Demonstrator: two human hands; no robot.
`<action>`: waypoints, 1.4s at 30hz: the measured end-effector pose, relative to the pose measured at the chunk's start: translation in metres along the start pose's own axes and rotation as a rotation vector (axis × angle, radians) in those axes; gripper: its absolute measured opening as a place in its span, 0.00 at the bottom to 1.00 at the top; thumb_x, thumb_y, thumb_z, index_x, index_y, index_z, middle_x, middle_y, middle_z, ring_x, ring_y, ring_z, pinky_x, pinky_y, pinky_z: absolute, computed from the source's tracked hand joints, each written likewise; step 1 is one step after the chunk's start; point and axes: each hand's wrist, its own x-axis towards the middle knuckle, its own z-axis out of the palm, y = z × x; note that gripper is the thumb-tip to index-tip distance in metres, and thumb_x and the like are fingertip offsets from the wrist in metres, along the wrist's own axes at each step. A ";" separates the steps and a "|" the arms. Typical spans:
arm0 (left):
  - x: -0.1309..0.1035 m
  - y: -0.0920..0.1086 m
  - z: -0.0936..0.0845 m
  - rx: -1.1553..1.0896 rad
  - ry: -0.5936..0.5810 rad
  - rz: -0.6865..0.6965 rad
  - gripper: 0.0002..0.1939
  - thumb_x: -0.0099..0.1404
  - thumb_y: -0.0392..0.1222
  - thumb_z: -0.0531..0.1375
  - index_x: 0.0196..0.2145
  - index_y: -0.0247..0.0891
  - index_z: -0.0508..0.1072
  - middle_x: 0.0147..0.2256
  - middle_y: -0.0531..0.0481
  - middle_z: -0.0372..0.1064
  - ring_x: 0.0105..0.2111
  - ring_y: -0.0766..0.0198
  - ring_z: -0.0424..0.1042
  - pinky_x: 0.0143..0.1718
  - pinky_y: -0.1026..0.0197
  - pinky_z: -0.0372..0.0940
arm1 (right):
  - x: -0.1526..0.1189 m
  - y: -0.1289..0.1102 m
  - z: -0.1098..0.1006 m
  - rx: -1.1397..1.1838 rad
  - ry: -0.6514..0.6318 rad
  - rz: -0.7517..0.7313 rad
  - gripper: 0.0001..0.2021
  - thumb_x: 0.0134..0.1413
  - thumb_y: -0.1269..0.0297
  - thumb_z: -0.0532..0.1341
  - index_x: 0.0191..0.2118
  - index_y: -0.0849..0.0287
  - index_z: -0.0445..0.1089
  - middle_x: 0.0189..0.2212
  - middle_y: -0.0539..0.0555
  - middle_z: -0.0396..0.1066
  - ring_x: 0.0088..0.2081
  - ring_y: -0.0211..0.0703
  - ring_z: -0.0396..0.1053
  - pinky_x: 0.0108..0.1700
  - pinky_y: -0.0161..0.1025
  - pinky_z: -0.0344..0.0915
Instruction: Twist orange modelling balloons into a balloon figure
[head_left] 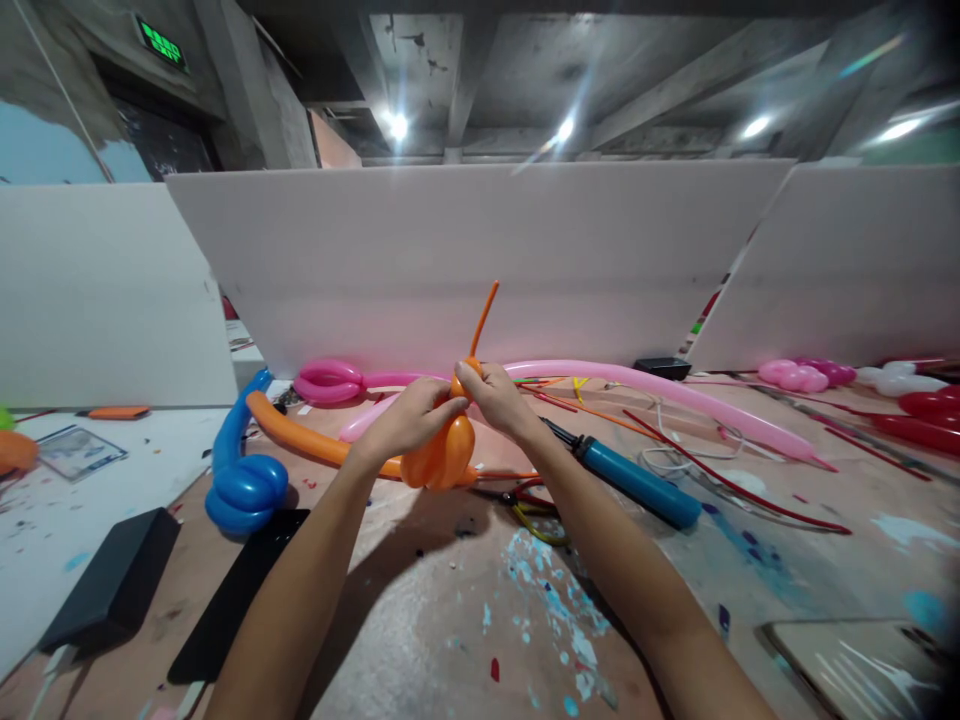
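Note:
Both of my hands are closed on one orange twisting balloon (437,455) above the middle of the table. My left hand (420,412) grips it from the left, with thumb and fingers round its upper part. From the right, my right hand (495,395) pinches the small bulge at the top. A thin uninflated orange tail (485,315) points up above the fingers. Rounded loops of the balloon hang below my hands. A long inflated orange balloon (300,440) lies behind my left forearm; whether it joins the held one I cannot tell.
A blue twisted balloon (247,490), a power bank (112,580) and a black phone (238,590) lie left. Rightward are a blue hand pump (637,482), a long pink balloon (667,395) and another phone (862,665). White panels (480,260) stand behind.

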 end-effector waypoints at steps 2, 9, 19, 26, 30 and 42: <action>0.001 0.001 0.003 0.004 0.037 0.015 0.15 0.68 0.42 0.49 0.34 0.34 0.73 0.35 0.46 0.74 0.35 0.59 0.71 0.39 0.59 0.63 | -0.001 -0.001 0.002 -0.009 -0.027 -0.017 0.19 0.56 0.51 0.53 0.22 0.58 0.56 0.20 0.46 0.53 0.24 0.34 0.53 0.27 0.34 0.51; 0.002 0.000 0.001 0.192 0.073 0.083 0.17 0.69 0.41 0.47 0.28 0.36 0.71 0.30 0.46 0.72 0.34 0.58 0.69 0.41 0.56 0.62 | 0.000 0.006 0.012 -0.066 0.051 -0.020 0.19 0.58 0.53 0.48 0.21 0.57 0.55 0.18 0.47 0.54 0.22 0.34 0.54 0.25 0.34 0.50; -0.004 -0.001 -0.006 0.046 -0.062 0.005 0.16 0.68 0.43 0.49 0.30 0.34 0.73 0.28 0.48 0.72 0.28 0.62 0.68 0.30 0.62 0.59 | -0.001 0.001 0.014 -0.054 0.195 0.007 0.21 0.56 0.42 0.54 0.29 0.59 0.60 0.23 0.47 0.59 0.26 0.35 0.57 0.30 0.33 0.55; -0.003 -0.001 -0.004 0.097 -0.008 -0.008 0.23 0.70 0.52 0.47 0.28 0.35 0.71 0.25 0.49 0.70 0.25 0.63 0.66 0.29 0.62 0.58 | 0.001 0.001 0.012 0.026 0.162 0.007 0.21 0.58 0.43 0.51 0.33 0.59 0.62 0.26 0.48 0.60 0.28 0.37 0.60 0.32 0.34 0.58; -0.004 -0.001 -0.005 0.266 0.012 0.053 0.18 0.69 0.43 0.48 0.29 0.36 0.73 0.30 0.46 0.74 0.33 0.58 0.69 0.43 0.54 0.61 | 0.001 0.004 0.015 0.040 0.073 0.000 0.19 0.58 0.45 0.52 0.29 0.57 0.56 0.23 0.45 0.56 0.25 0.35 0.56 0.29 0.33 0.56; -0.005 0.002 -0.005 0.418 -0.040 0.083 0.20 0.68 0.38 0.45 0.23 0.37 0.69 0.25 0.45 0.71 0.28 0.58 0.68 0.42 0.53 0.60 | 0.001 0.013 0.027 -0.069 0.066 -0.010 0.24 0.60 0.41 0.47 0.26 0.57 0.58 0.20 0.48 0.59 0.23 0.37 0.58 0.26 0.35 0.52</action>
